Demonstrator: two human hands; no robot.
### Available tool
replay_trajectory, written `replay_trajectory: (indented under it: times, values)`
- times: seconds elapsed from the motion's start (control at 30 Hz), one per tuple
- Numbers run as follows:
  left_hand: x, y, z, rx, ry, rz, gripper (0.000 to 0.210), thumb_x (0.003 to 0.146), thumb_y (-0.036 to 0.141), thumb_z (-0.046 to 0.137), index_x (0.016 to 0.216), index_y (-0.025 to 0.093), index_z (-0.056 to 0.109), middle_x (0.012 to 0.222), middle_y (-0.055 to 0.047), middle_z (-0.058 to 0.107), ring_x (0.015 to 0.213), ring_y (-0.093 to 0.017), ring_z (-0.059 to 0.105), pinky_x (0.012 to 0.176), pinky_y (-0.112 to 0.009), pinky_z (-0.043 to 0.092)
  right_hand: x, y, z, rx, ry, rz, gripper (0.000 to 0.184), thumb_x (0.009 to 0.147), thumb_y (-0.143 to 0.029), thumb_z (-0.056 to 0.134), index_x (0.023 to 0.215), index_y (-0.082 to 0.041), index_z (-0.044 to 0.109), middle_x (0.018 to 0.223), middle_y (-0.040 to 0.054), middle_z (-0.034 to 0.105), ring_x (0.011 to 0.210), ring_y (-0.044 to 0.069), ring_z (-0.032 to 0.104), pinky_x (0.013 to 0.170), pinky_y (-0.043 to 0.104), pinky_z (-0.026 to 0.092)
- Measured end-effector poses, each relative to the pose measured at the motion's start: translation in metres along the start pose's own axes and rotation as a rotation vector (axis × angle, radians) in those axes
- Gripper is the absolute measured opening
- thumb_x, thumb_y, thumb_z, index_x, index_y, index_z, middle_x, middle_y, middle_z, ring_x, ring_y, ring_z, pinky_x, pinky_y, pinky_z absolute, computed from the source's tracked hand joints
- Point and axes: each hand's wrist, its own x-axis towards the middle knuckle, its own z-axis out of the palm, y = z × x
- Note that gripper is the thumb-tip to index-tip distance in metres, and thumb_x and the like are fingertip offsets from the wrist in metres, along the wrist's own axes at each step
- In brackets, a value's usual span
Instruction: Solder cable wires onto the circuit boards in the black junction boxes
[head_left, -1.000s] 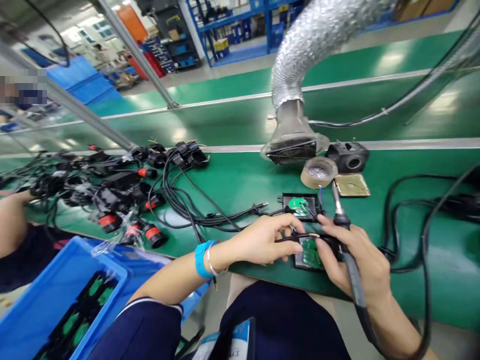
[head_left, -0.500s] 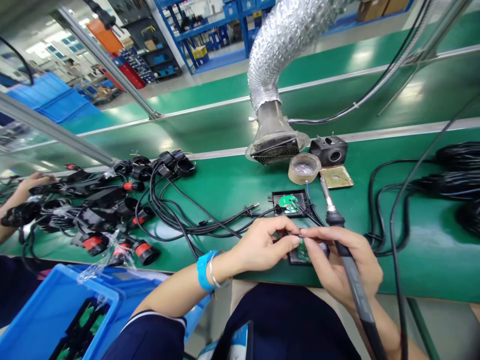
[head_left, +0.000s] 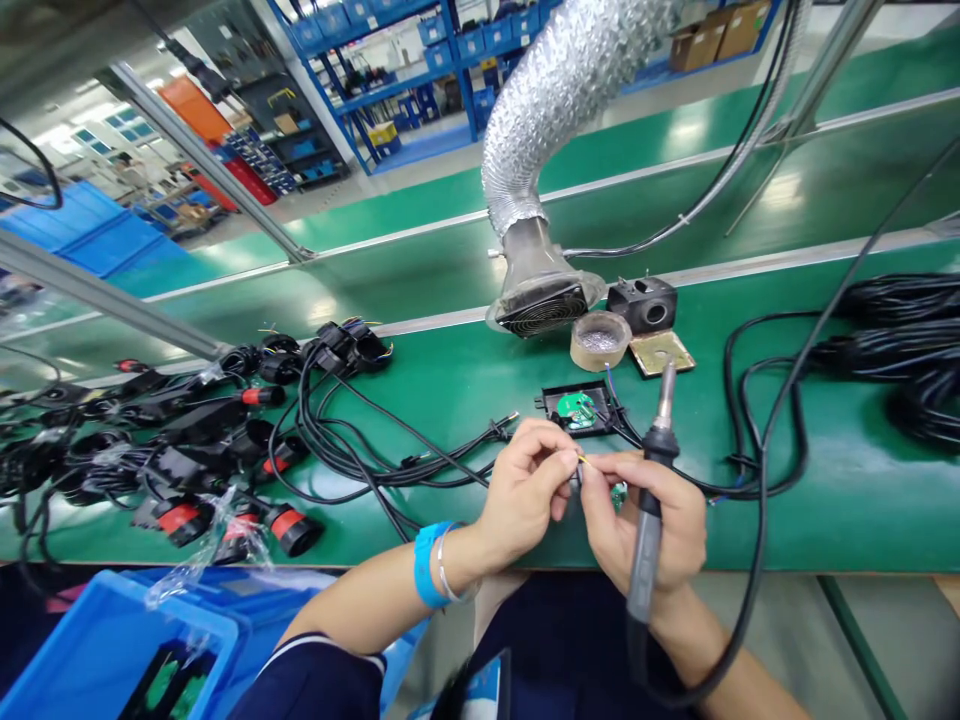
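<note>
The left hand (head_left: 525, 490) and the right hand (head_left: 681, 522) meet almost fingertip to fingertip, each with thumb and forefinger pinched at a thin yellow wire (head_left: 586, 460) that lies in the narrow space between them. The right hand also carries a soldering iron (head_left: 646, 555) across its fingers, the metal tip pointing away from the body and the cord looping back around the wrist. Just beyond the fingertips lies an open black housing (head_left: 553, 396) with a green circuit board (head_left: 574, 408) in it; more green shows behind the right fingers, mostly hidden. Farther out, ahead of the right hand, sit a solder spool (head_left: 600, 342) and a sponge tray (head_left: 681, 352). Black cables (head_left: 352, 440) sprawl left of the left hand, and a cable bundle (head_left: 900, 325) rests well to the right of the right hand.
</note>
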Motion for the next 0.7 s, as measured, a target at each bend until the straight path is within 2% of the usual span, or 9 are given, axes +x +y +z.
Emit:
replay_trajectory:
  times: [0.13,0.23,0.33,0.43,0.53,0.63,0.7]
  values:
    - [0.002,0.004,0.005,-0.36,-0.031,-0.28,0.037,0.069,0.043,0.076,0.08,0.018,0.052,0.057,0.007,0.044,0.041,-0.002,0.034,0.038,-0.014,0.027,-0.006,-0.004,0.015,-0.07,0.057,0.009,0.027,0.077,-0.006,0.065,0.098,-0.02,0.055,0.081,0.0006,0.064,0.063,0.011,0.064,0.057,0.023,0.056]
    - [0.004,0.006,0.002,-0.413,-0.071,-0.344,0.041,0.067,0.045,0.077,0.079,0.017,0.05,0.055,0.008,0.042,0.041,-0.002,0.027,0.038,-0.014,0.021,-0.008,-0.011,0.013,-0.145,0.055,-0.004,0.032,0.076,-0.006,0.067,0.102,-0.02,0.057,0.083,0.0004,0.064,0.065,0.011,0.063,0.059,0.022,0.055]
    - [0.003,0.008,-0.007,-0.168,-0.2,-0.306,0.035,0.077,0.046,0.068,0.078,0.016,0.05,0.052,0.009,0.037,0.042,-0.003,0.023,0.04,-0.017,0.018,-0.01,-0.016,-0.001,-0.142,-0.014,-0.027,0.032,0.074,-0.009,0.069,0.102,-0.021,0.058,0.086,0.0012,0.066,0.073,0.014,0.065,0.069,0.027,0.057]
    - [-0.001,0.011,-0.014,0.215,-0.329,-0.111,0.025,0.085,0.038,0.06,0.077,0.015,0.053,0.066,0.003,0.048,0.058,-0.007,0.04,0.055,-0.019,0.034,-0.01,-0.018,-0.022,-0.035,-0.062,0.051,0.04,0.074,-0.012,0.069,0.111,-0.02,0.054,0.097,0.0056,0.066,0.08,0.017,0.066,0.074,0.034,0.058]
    - [-0.005,0.017,-0.016,0.52,-0.447,0.06,0.017,0.088,0.031,0.054,0.082,0.016,0.057,0.081,0.0,0.053,0.075,-0.011,0.047,0.07,-0.023,0.039,-0.011,-0.02,-0.041,-0.041,-0.14,0.123,0.039,0.075,-0.008,0.069,0.108,-0.021,0.055,0.093,0.003,0.065,0.079,0.015,0.065,0.075,0.031,0.058]
    - [-0.003,0.022,-0.014,0.73,-0.661,0.104,0.009,0.087,0.024,0.054,0.083,0.016,0.057,0.08,-0.001,0.054,0.074,-0.012,0.048,0.068,-0.023,0.038,-0.011,-0.022,-0.056,-0.041,-0.29,0.121,0.037,0.075,-0.005,0.066,0.107,-0.02,0.055,0.089,0.0018,0.064,0.08,0.014,0.065,0.076,0.029,0.057]
    - [-0.001,0.023,-0.013,0.771,-0.805,0.071,0.009,0.087,0.023,0.055,0.08,0.016,0.058,0.077,0.0,0.055,0.071,-0.011,0.048,0.064,-0.022,0.039,-0.01,-0.021,-0.064,-0.033,-0.404,0.12,0.034,0.077,-0.004,0.065,0.106,-0.02,0.055,0.088,0.0018,0.064,0.081,0.014,0.065,0.076,0.029,0.056]
